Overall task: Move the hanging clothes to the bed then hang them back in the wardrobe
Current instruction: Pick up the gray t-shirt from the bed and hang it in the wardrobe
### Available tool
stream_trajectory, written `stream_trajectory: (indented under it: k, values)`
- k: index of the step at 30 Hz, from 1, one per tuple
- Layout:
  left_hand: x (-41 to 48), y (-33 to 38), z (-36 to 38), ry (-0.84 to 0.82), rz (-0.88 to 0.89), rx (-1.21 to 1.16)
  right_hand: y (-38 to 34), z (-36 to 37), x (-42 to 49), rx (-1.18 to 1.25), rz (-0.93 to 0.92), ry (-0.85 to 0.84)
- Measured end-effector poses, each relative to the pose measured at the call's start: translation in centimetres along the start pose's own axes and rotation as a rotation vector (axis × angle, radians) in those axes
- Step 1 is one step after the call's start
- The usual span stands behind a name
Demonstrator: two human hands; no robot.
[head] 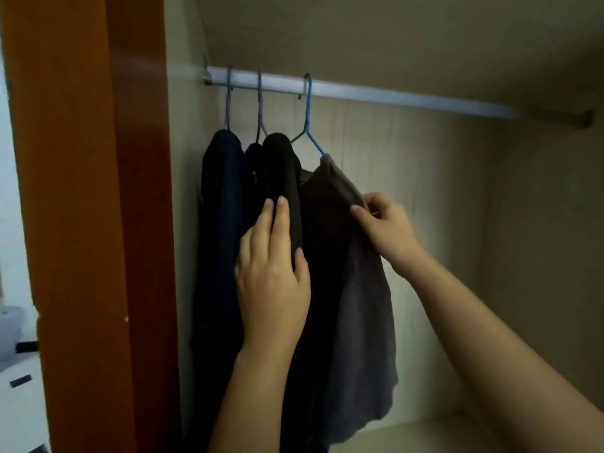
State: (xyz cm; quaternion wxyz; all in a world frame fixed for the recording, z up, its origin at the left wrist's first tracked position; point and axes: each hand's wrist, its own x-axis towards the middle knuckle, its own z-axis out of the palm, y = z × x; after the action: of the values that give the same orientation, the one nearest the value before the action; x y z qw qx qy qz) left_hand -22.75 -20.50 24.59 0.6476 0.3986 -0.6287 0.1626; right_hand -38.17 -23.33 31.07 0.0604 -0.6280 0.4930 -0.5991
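Three garments hang at the left end of the wardrobe rail (pixel 376 94). A navy garment (pixel 219 223) hangs leftmost on a purple hanger. A black garment (pixel 284 178) hangs in the middle on a second purple hanger (pixel 260 103). A grey garment (pixel 356 305) hangs rightmost on a blue hanger (pixel 308 109). My left hand (pixel 273 276) lies flat against the black garment, thumb tucked around its right edge. My right hand (pixel 385 230) pinches the grey garment's shoulder fabric between thumb and fingers.
The orange-brown wardrobe side panel (pixel 88 223) stands close at the left. The rail runs bare to the right bracket (pixel 586 119). The pale back wall (pixel 441 207) and the shelf floor (pixel 434 433) show at the right. White furniture (pixel 19 397) sits outside at far left.
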Motion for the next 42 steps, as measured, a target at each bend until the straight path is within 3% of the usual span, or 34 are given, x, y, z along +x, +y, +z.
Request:
stream_trajectory:
  k: [6,11,21,26,32,36,42]
  values:
    - [-4.5,0.3,-0.2,0.049,0.061,-0.044,3.6,-2.8,-7.9,-0.190,0.015,0.027]
    - [-11.2,1.1,-0.5,0.001,0.121,-0.253,7.6,-5.3,-20.0,-0.322,0.304,0.040]
    - [-28.0,-2.1,-3.3,-0.915,0.129,-0.691,6.7,-3.7,-52.6,-0.741,1.229,0.153]
    - [-37.4,-4.5,-7.7,-1.450,0.009,-0.712,0.2,-0.1,-65.7,-0.762,1.575,0.275]
    - [-43.7,-5.4,-14.4,-2.019,-0.081,-0.564,-9.4,4.5,-78.8,-0.584,2.007,0.596]
    - [-46.7,-6.3,-17.9,-2.192,-0.053,-0.484,-15.6,8.2,-84.6,-0.543,2.145,0.780]
    - [-49.9,-5.7,-23.9,-2.303,0.084,-0.377,-20.0,13.2,-88.6,-0.387,2.118,0.948]
